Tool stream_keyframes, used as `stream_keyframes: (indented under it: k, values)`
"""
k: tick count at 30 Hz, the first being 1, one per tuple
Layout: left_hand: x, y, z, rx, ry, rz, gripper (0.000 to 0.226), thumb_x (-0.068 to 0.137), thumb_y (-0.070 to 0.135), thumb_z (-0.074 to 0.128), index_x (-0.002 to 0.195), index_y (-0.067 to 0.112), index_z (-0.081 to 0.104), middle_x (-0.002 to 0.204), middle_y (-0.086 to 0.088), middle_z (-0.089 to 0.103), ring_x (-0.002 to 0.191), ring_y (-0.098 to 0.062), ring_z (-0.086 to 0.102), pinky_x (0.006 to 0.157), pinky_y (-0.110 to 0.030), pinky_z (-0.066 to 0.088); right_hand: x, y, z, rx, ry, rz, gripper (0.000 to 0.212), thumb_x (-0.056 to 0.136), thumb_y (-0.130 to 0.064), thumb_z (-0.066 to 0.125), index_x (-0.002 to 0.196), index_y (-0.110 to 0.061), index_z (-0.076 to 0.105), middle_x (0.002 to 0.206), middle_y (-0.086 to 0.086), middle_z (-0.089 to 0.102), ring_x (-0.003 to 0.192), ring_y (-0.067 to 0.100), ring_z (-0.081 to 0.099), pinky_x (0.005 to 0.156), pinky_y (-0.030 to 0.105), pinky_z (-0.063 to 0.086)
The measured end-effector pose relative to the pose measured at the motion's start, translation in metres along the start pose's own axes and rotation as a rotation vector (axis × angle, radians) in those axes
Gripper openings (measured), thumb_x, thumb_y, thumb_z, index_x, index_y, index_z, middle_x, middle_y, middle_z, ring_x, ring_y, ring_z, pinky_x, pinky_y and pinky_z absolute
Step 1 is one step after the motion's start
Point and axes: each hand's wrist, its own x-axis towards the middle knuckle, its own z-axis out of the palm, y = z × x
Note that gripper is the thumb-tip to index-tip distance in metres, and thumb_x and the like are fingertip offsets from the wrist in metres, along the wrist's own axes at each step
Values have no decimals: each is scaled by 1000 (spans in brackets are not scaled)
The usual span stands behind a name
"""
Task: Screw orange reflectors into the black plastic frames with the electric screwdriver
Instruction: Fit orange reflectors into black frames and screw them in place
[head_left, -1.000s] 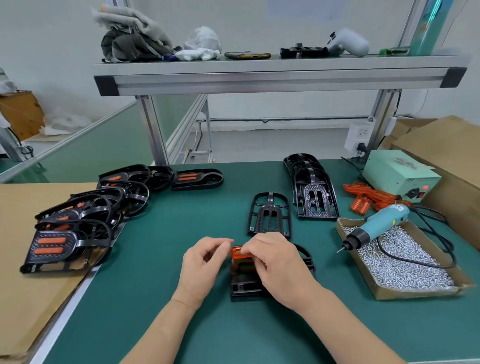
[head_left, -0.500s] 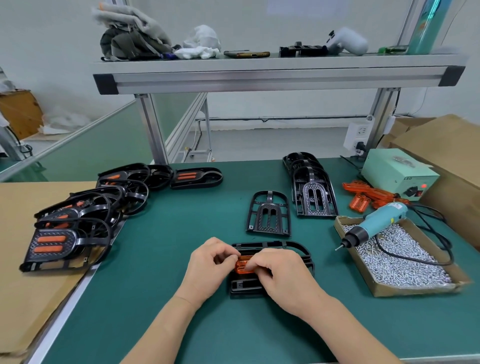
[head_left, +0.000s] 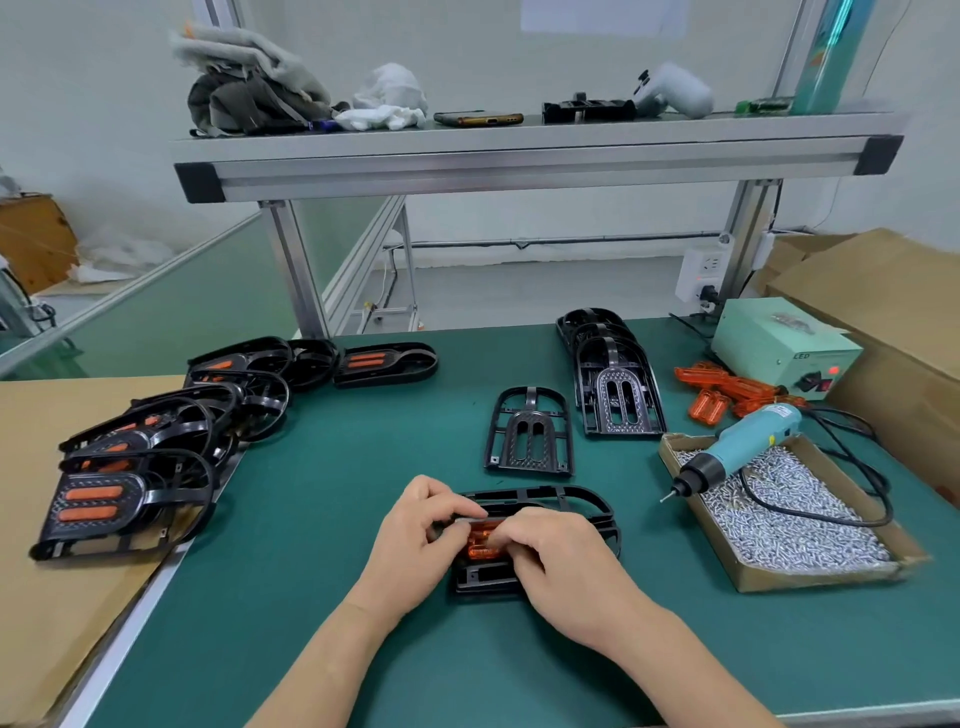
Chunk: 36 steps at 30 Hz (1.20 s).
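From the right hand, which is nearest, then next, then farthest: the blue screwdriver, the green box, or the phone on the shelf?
1. Blue screwdriver, just to the right of the right hand.
2. Green box, back right corner.
3. Phone, up on the shelf.

Orange reflector, black frame, teal screwdriver, green mat.

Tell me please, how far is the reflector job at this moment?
Done: the finished frames piled at the left carry reflectors. In hand: left hand and right hand pinch an orange reflector into the black frame on the mat; the electric screwdriver lies on the screw box, so screwing probably comes next. Left: a single empty frame, a stack of empty frames and loose reflectors behind.
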Motion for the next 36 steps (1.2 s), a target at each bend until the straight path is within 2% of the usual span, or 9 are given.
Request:
stream_keyframes:
  k: [4,9,12,14,18,22,24,26,36]
  values:
    - [0,-1,1,43,-29,11,17,82,21,78,83,38,74,100,6,49,85,-3,49,73,-13,36,-8,4,-10,92,182,5,30,91,4,58,97,-19,77,94,-12,70,91,4,63,84,19,49]
    - [2,-6,3,70,-77,-21,20,79,16,78,74,35,71,107,13,47,99,-6,51,82,-21,40,-16,17,-44,98,416,122,22,88,0,68,93,-20,76,93,-15,71,96,-2,63,83,5,41]
    - [3,-6,4,75,-80,-34,20,80,16,78,72,33,71,109,13,47,102,-6,51,86,-24,41,-23,35,-73,39,511,259,18,86,-2,70,90,-19,75,89,-12,68,87,0,61,77,8,41]
    - [4,-6,4,79,-78,-39,20,80,16,78,72,33,70,109,13,47,100,-7,51,83,-23,40,-28,48,-91,-75,550,385,16,85,-5,70,85,-21,73,86,-8,66,80,6,59,73,21,38]
    - [3,-7,4,87,-83,-47,18,80,17,78,72,31,70,110,14,47,95,-7,50,82,-23,38,-43,73,-114,-304,481,619,16,86,-10,67,75,-22,65,84,-1,64,79,25,57,69,33,39]
    - [3,-6,4,90,-89,-51,18,80,17,78,73,32,70,110,15,47,99,-9,51,84,-25,41,-53,87,-113,-454,196,791,7,91,-18,63,91,-22,69,105,6,68,98,32,62,81,37,50]
    - [3,-5,4,95,-88,-43,21,80,16,78,74,35,70,110,14,47,104,-9,51,88,-27,42,-53,89,-110,-497,109,811,18,92,-22,62,74,-27,61,97,5,66,92,32,61,77,35,51]
    - [2,-4,3,95,-84,-38,21,80,17,78,77,37,71,109,12,49,101,-8,51,87,-25,41,-52,92,-111,-464,124,821,29,90,-19,64,63,-27,56,85,1,63,85,30,60,73,35,52]
    - [-3,6,1,31,8,-45,19,83,19,78,83,39,75,105,12,56,90,-1,51,72,-12,37,-50,97,-113,-406,157,802,15,88,-17,66,78,-27,70,85,0,69,88,27,62,77,37,54]
